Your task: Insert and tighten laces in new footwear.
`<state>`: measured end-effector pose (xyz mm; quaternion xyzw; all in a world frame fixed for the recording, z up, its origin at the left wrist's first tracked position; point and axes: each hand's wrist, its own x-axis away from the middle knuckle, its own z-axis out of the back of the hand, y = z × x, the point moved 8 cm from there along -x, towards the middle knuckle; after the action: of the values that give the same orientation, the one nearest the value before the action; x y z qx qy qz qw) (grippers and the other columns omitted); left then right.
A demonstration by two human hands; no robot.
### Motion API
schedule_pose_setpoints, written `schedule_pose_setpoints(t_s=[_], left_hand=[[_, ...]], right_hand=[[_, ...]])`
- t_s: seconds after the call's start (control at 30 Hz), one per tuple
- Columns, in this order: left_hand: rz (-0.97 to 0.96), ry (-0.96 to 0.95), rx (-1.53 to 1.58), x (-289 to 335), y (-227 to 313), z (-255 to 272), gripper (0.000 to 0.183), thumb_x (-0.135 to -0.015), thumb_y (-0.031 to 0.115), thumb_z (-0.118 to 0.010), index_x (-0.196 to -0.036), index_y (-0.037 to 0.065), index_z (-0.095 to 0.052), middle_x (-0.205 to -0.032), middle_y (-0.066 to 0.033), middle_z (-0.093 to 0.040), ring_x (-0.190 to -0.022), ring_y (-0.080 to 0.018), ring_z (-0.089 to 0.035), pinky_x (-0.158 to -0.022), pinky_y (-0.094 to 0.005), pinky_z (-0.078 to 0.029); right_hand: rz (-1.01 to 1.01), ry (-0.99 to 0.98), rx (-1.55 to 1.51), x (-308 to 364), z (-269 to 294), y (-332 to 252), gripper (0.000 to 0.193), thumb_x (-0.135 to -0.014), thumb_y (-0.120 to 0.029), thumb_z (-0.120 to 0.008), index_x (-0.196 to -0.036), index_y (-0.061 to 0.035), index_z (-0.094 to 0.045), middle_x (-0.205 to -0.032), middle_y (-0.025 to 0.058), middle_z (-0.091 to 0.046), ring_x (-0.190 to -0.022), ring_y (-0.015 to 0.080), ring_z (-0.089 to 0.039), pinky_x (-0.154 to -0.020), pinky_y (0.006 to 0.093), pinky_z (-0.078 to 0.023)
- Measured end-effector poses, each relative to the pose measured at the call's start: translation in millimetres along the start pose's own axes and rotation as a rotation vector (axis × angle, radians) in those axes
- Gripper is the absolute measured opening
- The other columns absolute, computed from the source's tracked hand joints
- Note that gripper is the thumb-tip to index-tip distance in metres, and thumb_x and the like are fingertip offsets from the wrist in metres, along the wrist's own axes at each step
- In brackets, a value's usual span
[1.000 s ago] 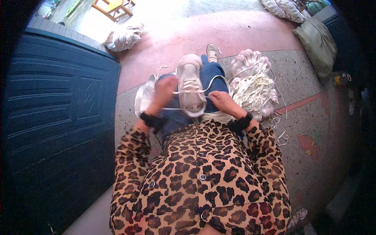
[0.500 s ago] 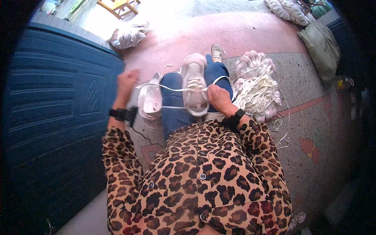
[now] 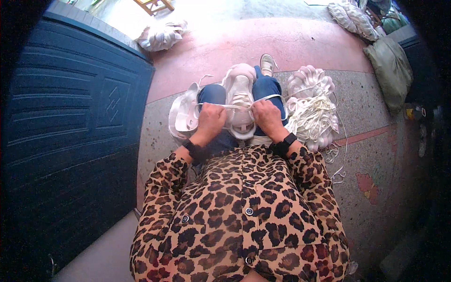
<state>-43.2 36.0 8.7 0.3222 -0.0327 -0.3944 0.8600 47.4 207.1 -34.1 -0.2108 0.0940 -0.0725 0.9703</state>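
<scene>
Speckled floor [image 3: 359, 103] | left hand [image 3: 212, 120], right hand [image 3: 268, 118] backs-up, flanking pale shoe [image 3: 242, 88] | fingers [image 3: 255, 109] of both pinching white lace [image 3: 233, 106]

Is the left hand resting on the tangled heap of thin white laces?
No, the left hand is left of the pale pinkish shoe, while the tangled heap of thin white laces lies past the right hand.

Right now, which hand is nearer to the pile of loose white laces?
The right. The right hand is just left of the pile of white laces; the left hand is farther off, beyond the shoe.
</scene>
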Motion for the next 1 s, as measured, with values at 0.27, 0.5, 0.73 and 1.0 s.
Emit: schedule_pose_setpoints(t_s=[0.27, 0.5, 0.73, 1.0], left_hand=[[-0.04, -0.235, -0.303, -13.1, 5.7, -12.7, 0.018, -0.083, 0.018, -0.063, -0.074, 0.005, -0.07, -0.08, -0.0126, -0.069, -0.089, -0.0348, -0.06, -0.075, -0.0476, -0.05], [-0.123, -0.334, -0.493, -26.3, 20.0, -33.2, 0.018, -0.083, 0.023, -0.065, -0.072, 0.008, -0.068, -0.078, -0.0076, -0.066, -0.087, -0.0297, -0.059, -0.072, -0.046, -0.047], [-0.079, -0.105, -0.539, 9.3, 41.3, -14.0, 0.028, -0.082, 0.035, -0.073, -0.092, 0.01, -0.067, -0.083, -0.0037, -0.065, -0.089, -0.0263, -0.057, -0.075, -0.0431, -0.038], [0.015, -0.062, -0.367, -20.3, -8.8, -20.7, 0.013, -0.087, 0.018, -0.06, -0.091, 0.007, -0.065, -0.088, -0.0104, -0.066, -0.089, -0.031, -0.063, -0.072, -0.0441, -0.058]], right_hand=[[0.034, 0.084, 0.1, -2.1, 21.3, -9.2, 0.016, -0.085, -0.024, -0.064, -0.079, -0.0084, -0.067, -0.086, 0.0082, -0.063, -0.09, 0.0273, -0.06, -0.076, 0.042, -0.045], [0.057, 0.048, 0.101, -3.1, 21.7, -13.2, 0.017, -0.085, -0.023, -0.067, -0.08, -0.0075, -0.068, -0.087, 0.0092, -0.063, -0.09, 0.0272, -0.059, -0.077, 0.0413, -0.044], [0.101, -0.018, 0.21, 6.9, 25.5, -27.9, 0.018, -0.086, -0.025, -0.065, -0.083, -0.0083, -0.068, -0.086, 0.0077, -0.062, -0.091, 0.0255, -0.058, -0.077, 0.0406, -0.041], [0.028, 0.044, 0.12, -25.3, 14.5, -2.6, 0.015, -0.085, -0.02, -0.062, -0.091, -0.0075, -0.067, -0.089, 0.0081, -0.064, -0.093, 0.0277, -0.06, -0.079, 0.0445, -0.045]])
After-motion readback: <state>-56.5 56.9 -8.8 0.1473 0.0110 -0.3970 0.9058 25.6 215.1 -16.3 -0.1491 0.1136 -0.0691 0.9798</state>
